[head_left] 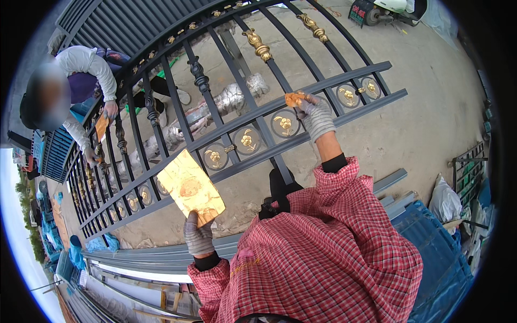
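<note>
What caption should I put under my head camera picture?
At a dark metal fence, the gloved left hand holds a flat golden piece and the gloved right hand an orange wad.

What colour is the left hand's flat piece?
The flat piece is mostly gold, seen in the head view.

The left hand (pixel 199 237) grips a gold rectangular pad (pixel 191 180); the right hand (pixel 315 117) holds a crumpled orange-brown scrap (pixel 294 99) at a dark metal railing (pixel 366 71), over which a co-worker (pixel 89 64) bends.
</note>
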Demonstrator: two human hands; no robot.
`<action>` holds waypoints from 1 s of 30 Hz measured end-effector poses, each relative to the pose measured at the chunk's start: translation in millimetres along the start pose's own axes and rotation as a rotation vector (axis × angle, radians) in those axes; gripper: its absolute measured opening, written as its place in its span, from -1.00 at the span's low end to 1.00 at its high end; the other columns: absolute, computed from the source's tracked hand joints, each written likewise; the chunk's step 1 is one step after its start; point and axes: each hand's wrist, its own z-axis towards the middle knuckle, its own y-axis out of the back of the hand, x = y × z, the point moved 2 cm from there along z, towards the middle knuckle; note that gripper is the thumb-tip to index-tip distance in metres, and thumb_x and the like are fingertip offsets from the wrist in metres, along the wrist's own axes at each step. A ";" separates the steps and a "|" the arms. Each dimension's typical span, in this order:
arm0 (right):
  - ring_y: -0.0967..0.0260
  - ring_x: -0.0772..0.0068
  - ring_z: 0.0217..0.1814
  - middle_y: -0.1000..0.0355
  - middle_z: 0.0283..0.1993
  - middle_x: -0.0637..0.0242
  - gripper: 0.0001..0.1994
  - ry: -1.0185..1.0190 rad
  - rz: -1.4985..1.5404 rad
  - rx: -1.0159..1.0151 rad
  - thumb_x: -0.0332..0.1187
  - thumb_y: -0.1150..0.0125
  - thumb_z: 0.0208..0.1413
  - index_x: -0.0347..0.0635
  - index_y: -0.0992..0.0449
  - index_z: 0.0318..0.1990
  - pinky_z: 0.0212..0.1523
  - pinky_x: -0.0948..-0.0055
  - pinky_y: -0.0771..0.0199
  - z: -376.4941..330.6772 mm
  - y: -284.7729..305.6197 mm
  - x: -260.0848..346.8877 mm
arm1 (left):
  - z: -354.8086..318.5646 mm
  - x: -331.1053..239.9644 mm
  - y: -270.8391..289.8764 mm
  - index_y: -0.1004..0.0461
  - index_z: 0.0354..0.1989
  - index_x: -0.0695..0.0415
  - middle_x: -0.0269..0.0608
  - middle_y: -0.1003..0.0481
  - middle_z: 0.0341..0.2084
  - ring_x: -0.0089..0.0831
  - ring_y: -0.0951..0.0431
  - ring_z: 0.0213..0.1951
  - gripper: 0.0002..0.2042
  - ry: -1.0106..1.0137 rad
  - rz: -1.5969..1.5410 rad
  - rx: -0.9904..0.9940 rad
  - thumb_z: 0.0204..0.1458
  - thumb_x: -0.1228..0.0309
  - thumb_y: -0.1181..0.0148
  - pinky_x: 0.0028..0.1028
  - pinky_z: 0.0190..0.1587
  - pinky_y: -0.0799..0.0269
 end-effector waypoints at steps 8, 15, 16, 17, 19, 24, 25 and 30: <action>-0.21 0.71 -0.58 -0.33 -0.48 0.46 -0.80 0.097 0.144 -0.240 -0.44 -0.17 -0.11 -0.16 -0.40 -0.27 -0.62 0.75 -0.16 10.0 23.9 2.5 | 32.5 -51.2 -10.9 -0.15 0.01 0.29 -0.08 -0.31 -0.08 -0.26 -0.34 -0.05 -0.48 0.013 0.017 0.153 -0.13 0.35 -0.14 -0.27 -0.02 -0.30; -0.25 0.67 -0.54 -0.38 -0.38 0.39 -0.75 0.001 -0.151 -0.009 -0.47 -0.24 -0.20 -0.20 -0.44 -0.28 -0.57 0.71 -0.23 59.2 -70.8 -39.7 | 98.9 -97.6 -31.0 -0.22 -0.05 0.26 -0.10 -0.36 -0.14 -0.30 -0.40 -0.11 -0.56 -0.052 0.082 0.103 -0.13 0.39 -0.14 -0.30 -0.12 -0.40; -0.26 0.66 -0.52 -0.39 -0.37 0.38 -0.75 0.003 -0.116 0.059 -0.47 -0.25 -0.21 -0.21 -0.45 -0.28 -0.55 0.69 -0.25 64.2 -91.4 -46.9 | 108.7 -101.9 -27.1 -0.23 -0.05 0.26 -0.11 -0.37 -0.15 -0.31 -0.41 -0.12 -0.56 -0.025 0.089 0.093 -0.13 0.39 -0.15 -0.31 -0.13 -0.40; -0.27 0.64 -0.50 -0.40 -0.35 0.37 -0.75 0.021 -0.089 0.129 -0.47 -0.26 -0.22 -0.22 -0.45 -0.29 -0.54 0.67 -0.27 73.5 -113.6 -46.7 | 120.2 -104.5 -27.1 -0.23 -0.06 0.26 -0.12 -0.38 -0.16 -0.32 -0.41 -0.13 -0.56 0.000 0.080 0.094 -0.13 0.39 -0.15 -0.31 -0.13 -0.41; -0.28 0.61 -0.46 -0.40 -0.35 0.34 -0.75 -0.004 -0.168 0.175 -0.48 -0.25 -0.22 -0.27 -0.45 -0.30 -0.49 0.64 -0.29 90.5 -150.7 -48.6 | 136.1 -104.3 -30.2 -0.25 -0.07 0.26 -0.14 -0.40 -0.18 -0.34 -0.43 -0.15 -0.57 0.027 0.076 0.037 -0.13 0.37 -0.16 -0.33 -0.13 -0.40; -0.35 0.34 -0.38 -0.42 -0.36 0.21 -0.77 0.359 -0.843 0.255 -0.43 -0.18 -0.21 -0.27 -0.45 -0.31 -0.35 0.47 -0.34 129.4 -213.8 -93.0 | 167.5 -94.7 -38.6 -0.23 -0.06 0.31 -0.12 -0.36 -0.15 -0.33 -0.38 -0.10 -0.52 0.098 0.028 -0.029 -0.17 0.37 -0.18 -0.39 -0.01 -0.28; -0.35 0.28 -0.36 -0.42 -0.36 0.17 -0.77 0.421 -1.013 0.280 -0.41 -0.17 -0.22 -0.24 -0.45 -0.32 -0.32 0.44 -0.34 130.5 -228.7 -98.4 | 170.1 -92.2 -33.0 -0.24 -0.07 0.32 -0.12 -0.36 -0.15 -0.33 -0.38 -0.10 -0.53 0.116 0.015 -0.044 -0.17 0.37 -0.18 -0.39 -0.01 -0.28; -0.32 0.19 -0.27 -0.40 -0.40 0.18 -0.82 0.683 -1.426 0.412 -0.31 -0.16 -0.26 -0.05 -0.48 -0.39 -0.23 0.33 -0.29 144.3 -288.0 -125.5 | 187.2 -94.1 -32.9 -0.27 -0.11 0.32 -0.14 -0.39 -0.20 -0.35 -0.41 -0.15 -0.56 0.149 -0.004 -0.076 -0.16 0.36 -0.17 -0.42 -0.05 -0.30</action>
